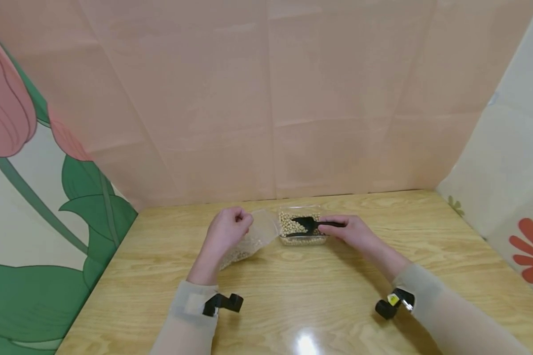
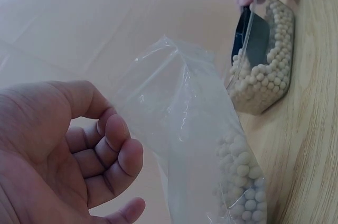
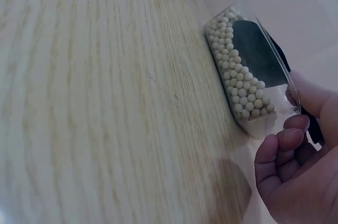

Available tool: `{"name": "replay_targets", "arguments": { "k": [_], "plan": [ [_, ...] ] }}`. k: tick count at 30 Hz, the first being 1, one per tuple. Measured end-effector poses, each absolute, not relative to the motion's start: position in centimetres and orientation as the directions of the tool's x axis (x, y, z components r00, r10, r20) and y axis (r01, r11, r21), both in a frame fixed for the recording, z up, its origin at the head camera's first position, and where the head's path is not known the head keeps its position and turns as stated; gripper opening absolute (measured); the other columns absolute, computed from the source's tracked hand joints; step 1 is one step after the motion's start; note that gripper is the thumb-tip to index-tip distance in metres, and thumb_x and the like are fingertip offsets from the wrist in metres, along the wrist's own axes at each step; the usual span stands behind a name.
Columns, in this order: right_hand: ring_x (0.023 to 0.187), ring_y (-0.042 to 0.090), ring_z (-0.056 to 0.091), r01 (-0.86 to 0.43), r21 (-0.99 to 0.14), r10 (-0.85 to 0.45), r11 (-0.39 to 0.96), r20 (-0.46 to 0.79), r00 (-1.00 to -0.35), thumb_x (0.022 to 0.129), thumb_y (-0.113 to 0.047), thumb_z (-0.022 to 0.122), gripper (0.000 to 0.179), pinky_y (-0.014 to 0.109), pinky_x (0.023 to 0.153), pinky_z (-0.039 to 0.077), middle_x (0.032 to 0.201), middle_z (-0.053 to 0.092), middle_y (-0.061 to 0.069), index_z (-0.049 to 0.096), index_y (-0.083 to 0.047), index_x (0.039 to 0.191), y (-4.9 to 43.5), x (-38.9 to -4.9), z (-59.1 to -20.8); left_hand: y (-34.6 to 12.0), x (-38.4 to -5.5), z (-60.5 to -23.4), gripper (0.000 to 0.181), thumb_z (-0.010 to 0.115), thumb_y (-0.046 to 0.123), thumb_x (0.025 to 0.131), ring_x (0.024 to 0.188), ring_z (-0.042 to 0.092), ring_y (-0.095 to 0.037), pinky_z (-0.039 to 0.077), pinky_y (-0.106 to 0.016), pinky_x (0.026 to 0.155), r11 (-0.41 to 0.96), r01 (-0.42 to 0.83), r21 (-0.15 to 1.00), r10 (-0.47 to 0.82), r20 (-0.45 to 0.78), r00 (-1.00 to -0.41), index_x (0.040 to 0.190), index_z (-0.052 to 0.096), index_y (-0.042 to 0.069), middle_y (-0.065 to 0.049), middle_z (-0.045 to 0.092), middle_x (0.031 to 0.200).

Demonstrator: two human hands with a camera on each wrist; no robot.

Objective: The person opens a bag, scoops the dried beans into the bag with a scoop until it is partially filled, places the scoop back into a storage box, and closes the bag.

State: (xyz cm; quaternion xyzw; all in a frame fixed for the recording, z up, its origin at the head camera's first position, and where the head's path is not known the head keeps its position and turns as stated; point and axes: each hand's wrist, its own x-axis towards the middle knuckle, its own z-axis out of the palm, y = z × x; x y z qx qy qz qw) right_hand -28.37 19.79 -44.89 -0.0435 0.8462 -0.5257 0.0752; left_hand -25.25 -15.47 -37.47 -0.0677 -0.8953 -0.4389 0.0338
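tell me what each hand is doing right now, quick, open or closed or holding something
Left hand: closed, pinching the clear plastic bag by its upper edge.
Right hand: closed, holding the black scoop by its handle.

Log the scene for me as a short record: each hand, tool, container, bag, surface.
Left hand: holds clear bag
Right hand: grips black scoop by its handle
Scoop position: blade inside clear box
Box contents: pale balls
Bag contents: similar balls, low in the bag
Bag position: left of the box, head view
Surface: wood-grain table
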Motion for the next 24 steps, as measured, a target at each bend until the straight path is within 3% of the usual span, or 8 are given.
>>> {"name": "replay_targets", "arguments": {
  "k": [3, 6, 10, 18, 24],
  "plan": [
    [0.108, 0.027, 0.065, 0.029, -0.909, -0.145, 0.417, -0.098, -0.985, 0.098, -0.048, 0.083, 0.060, 0.041, 0.092, 0.053, 0.156, 0.062, 0.012, 0.072, -0.017, 0.148, 19.88, -28.18, -44.97, -15.45, -25.34, -37.54, 0.023, 0.058, 0.018, 0.106, 0.058, 0.047, -0.018, 0.041, -0.034, 0.056, 0.604, 0.151, 0.783, 0.094, 0.118, -0.989, 0.091, 0.072, 0.009, -0.003, 0.064, 0.073],
    [0.080, 0.020, 0.058, 0.046, -0.922, -0.143, 0.384, -0.108, -0.984, 0.098, -0.047, 0.083, 0.060, 0.039, 0.081, 0.052, 0.121, 0.074, 0.008, 0.071, -0.017, 0.148, 19.92, -28.03, -45.13, -15.42, -25.36, -37.52, 0.022, 0.058, 0.018, 0.106, 0.058, 0.047, -0.018, 0.041, -0.034, 0.057, 0.603, 0.145, 0.784, 0.093, 0.112, -0.989, 0.091, 0.072, 0.009, -0.003, 0.065, 0.074],
    [0.076, 0.016, 0.055, 0.056, -0.936, -0.132, 0.349, -0.109, -0.985, 0.098, -0.045, 0.083, 0.060, 0.039, 0.082, 0.051, 0.082, 0.059, -0.002, 0.071, -0.015, 0.148, 19.95, -27.89, -45.43, -15.37, -25.40, -37.52, 0.021, 0.058, 0.019, 0.105, 0.058, 0.047, -0.018, 0.041, -0.034, 0.056, 0.609, 0.131, 0.783, 0.088, 0.097, -0.991, 0.091, 0.072, 0.011, -0.003, 0.066, 0.075],
    [0.077, 0.013, 0.054, 0.063, -0.964, -0.107, 0.259, -0.093, -0.990, 0.101, -0.037, 0.083, 0.057, 0.032, 0.074, 0.051, 0.085, 0.059, -0.004, 0.070, -0.008, 0.148, 20.03, -27.58, -45.80, -15.32, -25.53, -37.66, 0.022, 0.058, 0.020, 0.106, 0.057, 0.047, -0.017, 0.041, -0.034, 0.055, 0.615, 0.138, 0.777, 0.096, 0.099, -0.990, 0.092, 0.073, 0.011, -0.002, 0.067, 0.075],
    [0.079, 0.015, 0.056, 0.091, -0.972, -0.081, 0.215, -0.110, -0.991, 0.100, -0.040, 0.083, 0.061, 0.031, 0.069, 0.052, 0.086, 0.062, 0.000, 0.068, -0.009, 0.150, 20.23, -27.39, -45.41, -15.33, -25.63, -37.77, 0.022, 0.058, 0.020, 0.106, 0.056, 0.045, -0.016, 0.041, -0.033, 0.055, 0.616, 0.145, 0.774, 0.100, 0.106, -0.989, 0.092, 0.073, 0.010, -0.002, 0.067, 0.075]
  ]
}}
